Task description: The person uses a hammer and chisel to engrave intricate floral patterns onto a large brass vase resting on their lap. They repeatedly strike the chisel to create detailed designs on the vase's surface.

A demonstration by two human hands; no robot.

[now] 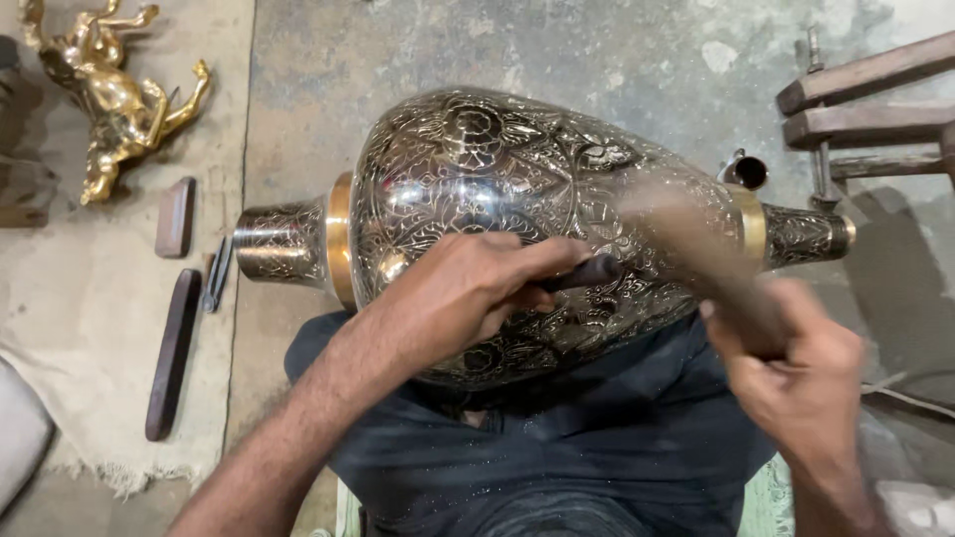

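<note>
A large engraved metal vase (pixel 477 169), dark silver with brass bands, lies on its side across my lap. My left hand (pixel 458 288) rests on its belly, fingers closed around a thin dark chisel (pixel 582 273) whose tip touches the surface. My right hand (pixel 796 358) grips a wooden mallet (pixel 686 239), blurred by motion above the vase's right side, close to the chisel's end.
A golden horse figurine (pixel 109 94) lies at the top left on a beige cloth (pixel 99 378). Dark wooden bars (pixel 174 348) and small metal tools (pixel 217 273) lie beside the vase's mouth. A wooden frame with a clamp (pixel 865 109) stands at the right.
</note>
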